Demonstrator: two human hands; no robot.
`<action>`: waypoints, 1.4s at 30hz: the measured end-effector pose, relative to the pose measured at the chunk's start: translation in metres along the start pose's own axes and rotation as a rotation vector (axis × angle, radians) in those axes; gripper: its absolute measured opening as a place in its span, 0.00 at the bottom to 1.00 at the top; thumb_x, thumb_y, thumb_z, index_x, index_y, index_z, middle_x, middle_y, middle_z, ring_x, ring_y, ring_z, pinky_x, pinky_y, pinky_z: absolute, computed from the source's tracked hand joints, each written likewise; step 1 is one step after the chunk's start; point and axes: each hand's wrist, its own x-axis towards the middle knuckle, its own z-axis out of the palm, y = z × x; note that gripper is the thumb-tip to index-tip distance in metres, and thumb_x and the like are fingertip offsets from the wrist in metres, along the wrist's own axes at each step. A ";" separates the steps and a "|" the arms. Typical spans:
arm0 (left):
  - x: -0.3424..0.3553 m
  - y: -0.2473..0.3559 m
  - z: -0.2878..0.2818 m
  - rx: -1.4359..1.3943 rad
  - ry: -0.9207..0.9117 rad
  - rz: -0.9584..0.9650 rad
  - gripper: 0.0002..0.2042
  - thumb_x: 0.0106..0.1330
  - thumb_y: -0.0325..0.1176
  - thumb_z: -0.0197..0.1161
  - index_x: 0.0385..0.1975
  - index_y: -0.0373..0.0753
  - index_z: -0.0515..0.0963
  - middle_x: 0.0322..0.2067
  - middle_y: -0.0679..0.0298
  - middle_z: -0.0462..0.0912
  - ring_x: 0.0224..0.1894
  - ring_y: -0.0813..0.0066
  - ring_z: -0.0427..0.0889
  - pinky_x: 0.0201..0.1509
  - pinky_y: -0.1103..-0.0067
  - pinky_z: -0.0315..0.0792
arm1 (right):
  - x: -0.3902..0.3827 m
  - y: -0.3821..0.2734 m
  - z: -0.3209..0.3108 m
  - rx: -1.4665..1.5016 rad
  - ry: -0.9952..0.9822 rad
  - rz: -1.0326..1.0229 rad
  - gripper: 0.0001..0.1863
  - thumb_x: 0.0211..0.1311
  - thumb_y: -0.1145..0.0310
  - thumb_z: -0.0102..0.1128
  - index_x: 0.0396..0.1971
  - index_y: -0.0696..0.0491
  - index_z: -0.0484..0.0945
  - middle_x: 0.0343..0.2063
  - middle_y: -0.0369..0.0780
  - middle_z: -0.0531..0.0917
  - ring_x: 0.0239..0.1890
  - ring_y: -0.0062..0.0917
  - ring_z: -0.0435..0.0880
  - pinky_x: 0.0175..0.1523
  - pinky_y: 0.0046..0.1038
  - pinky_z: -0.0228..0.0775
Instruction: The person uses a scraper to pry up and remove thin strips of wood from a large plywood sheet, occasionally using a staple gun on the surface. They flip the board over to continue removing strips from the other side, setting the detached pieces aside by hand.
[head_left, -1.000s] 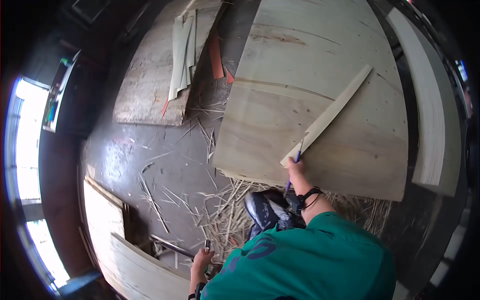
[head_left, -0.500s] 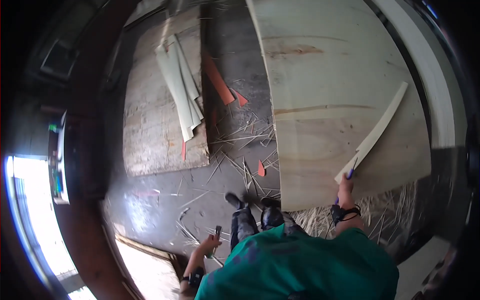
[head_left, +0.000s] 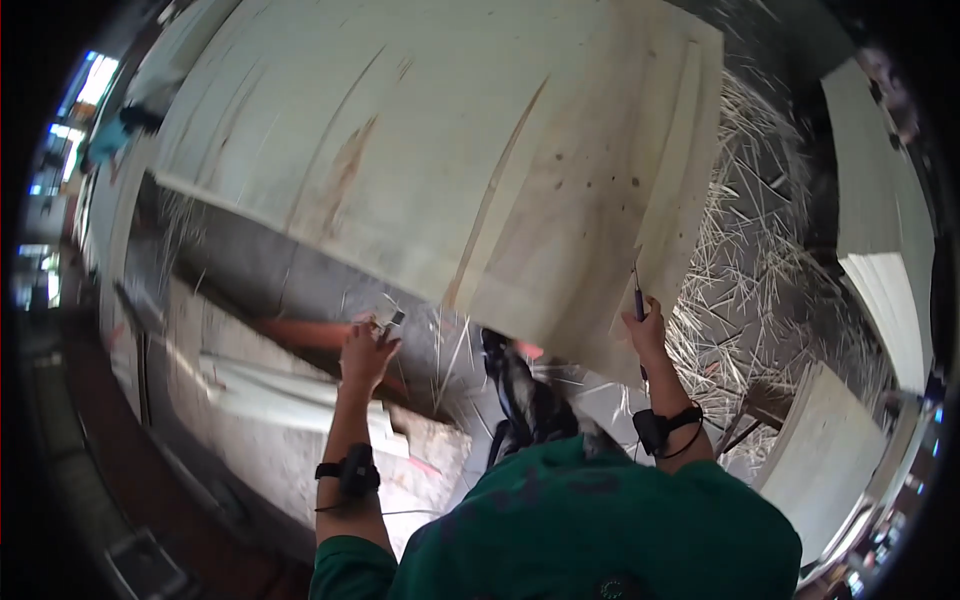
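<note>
My right hand (head_left: 645, 325) is closed around a slim pointed tool with a dark purple handle (head_left: 639, 298); its thin tip points away from me over the big wood sheet. A long pale veneer strip (head_left: 668, 165) lies on the sheet's right side, its near end close to that hand. Whether my fingers also touch the strip I cannot tell. The broad, pale, knotted wood sheet (head_left: 420, 150) spreads out in front of me. My left hand (head_left: 366, 355) is just off its near edge, closed on a small dark tool with a flat, squarish end (head_left: 396, 321).
Thin wood slivers (head_left: 745, 250) litter the floor at the right. On the left, a worn board (head_left: 290, 450) carries pale veneer strips (head_left: 270, 390), with an orange piece (head_left: 310, 332) beyond it. Veneer sheets (head_left: 885, 200) stand far right. Another person (head_left: 110, 135) is at the far left.
My view has turned to the right, so the big sheet now lies ahead. My left hand has come up and forward to the sheet's near edge. Both hands keep their tools.
</note>
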 end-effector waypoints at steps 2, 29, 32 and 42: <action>0.119 -0.027 0.009 0.246 0.106 0.199 0.30 0.52 0.47 0.74 0.51 0.37 0.73 0.47 0.55 0.77 0.48 0.48 0.75 0.53 0.58 0.70 | 0.064 -0.015 0.034 -0.076 0.212 -0.185 0.36 0.49 0.62 0.70 0.57 0.60 0.69 0.40 0.55 0.80 0.41 0.48 0.82 0.50 0.42 0.73; 0.707 0.202 0.282 -0.384 -0.037 1.305 0.26 0.65 0.28 0.57 0.64 0.32 0.62 0.61 0.45 0.71 0.63 0.51 0.72 0.70 0.61 0.63 | 0.374 -0.322 0.425 0.258 0.448 -0.050 0.29 0.71 0.71 0.50 0.70 0.57 0.57 0.28 0.54 0.81 0.31 0.51 0.82 0.36 0.42 0.75; 0.701 0.199 0.309 -0.408 -0.003 1.351 0.23 0.64 0.27 0.57 0.60 0.32 0.65 0.60 0.45 0.72 0.61 0.51 0.74 0.68 0.61 0.65 | 0.362 -0.303 0.434 0.326 0.411 -0.023 0.29 0.71 0.72 0.50 0.70 0.57 0.56 0.24 0.54 0.80 0.26 0.50 0.82 0.32 0.42 0.74; 0.701 0.152 0.342 -0.376 -0.111 1.581 0.15 0.61 0.20 0.59 0.48 0.35 0.75 0.55 0.50 0.79 0.54 0.54 0.82 0.60 0.66 0.75 | 0.313 -0.262 0.468 0.253 0.247 0.090 0.29 0.72 0.73 0.50 0.70 0.55 0.55 0.20 0.54 0.79 0.25 0.50 0.83 0.30 0.43 0.73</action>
